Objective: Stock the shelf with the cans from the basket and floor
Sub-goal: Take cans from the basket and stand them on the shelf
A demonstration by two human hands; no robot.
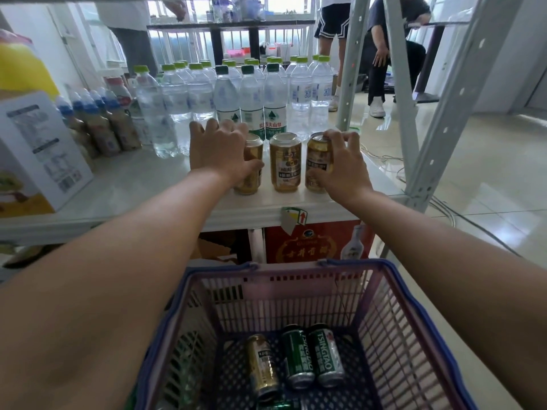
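Where the view is nearest, the basket (393,294) sits low centre: purple lattice walls, blue rim and handles. On its floor lie one gold can (262,365) and two green cans (312,355), all on their sides, the green pair touching each other, the gold one just left of them. Something green shows at the bottom edge under them; can't tell what.

Both forearms reach over the basket to the white shelf (142,184).

Three gold cans stand upright in a row near the shelf's front edge. Left hand (219,149) is wrapped around the left can (251,170), thumb on the front, fingers over the top and far side; grasping it. Middle can (285,162) stands free, touched by neither hand, just beside its neighbours. Right hand (340,164) grips the right can (318,161), fingers curled round the upper rim, thumb low on the side. Both held cans look seated on the shelf, not lifted.

Directly behind the cans: rows of water bottles (251,96) with green caps. Left of those, brown drink bottles (100,122) with blue caps, then a white carton (44,149) at the far left.

Under the shelf, a red box (310,247).

Far right, grey upright frame posts (435,143). Beyond, tiled floor and two people's legs (376,81).
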